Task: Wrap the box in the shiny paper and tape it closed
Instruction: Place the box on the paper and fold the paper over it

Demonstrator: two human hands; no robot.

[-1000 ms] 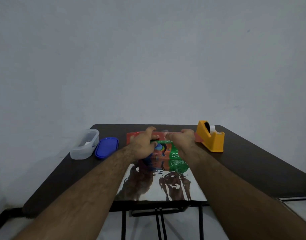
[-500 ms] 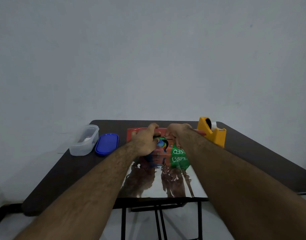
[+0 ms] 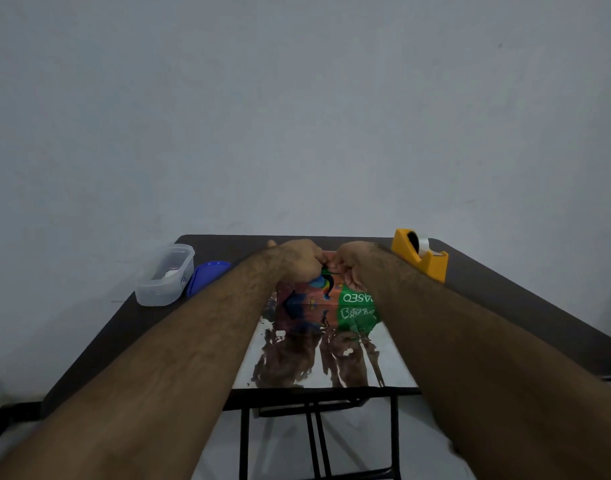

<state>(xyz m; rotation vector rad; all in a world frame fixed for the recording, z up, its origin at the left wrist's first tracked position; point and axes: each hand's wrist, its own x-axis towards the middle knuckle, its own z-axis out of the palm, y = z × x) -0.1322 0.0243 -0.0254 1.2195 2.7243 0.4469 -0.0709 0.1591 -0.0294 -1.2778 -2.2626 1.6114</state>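
A colourful box (image 3: 326, 292) with a green label stands on the shiny paper (image 3: 331, 362), which lies flat on the dark table (image 3: 504, 306) and mirrors my arms. My left hand (image 3: 295, 259) and my right hand (image 3: 354, 261) sit close together on the box's top far edge with their fingers curled. They seem to pinch the paper's far edge, of which a reddish strip shows between them. My hands and forearms hide the box's top. The yellow tape dispenser (image 3: 420, 256) stands to the right of my right hand.
A clear plastic tub (image 3: 165, 277) and its blue lid (image 3: 207, 275) lie at the table's back left. The paper reaches the table's near edge. A pale wall rises behind the table, and black table legs show below.
My hands have drawn closer together over the box's top. The wide reddish strip behind the box is now almost wholly hidden under them. The camera has tilted slightly.
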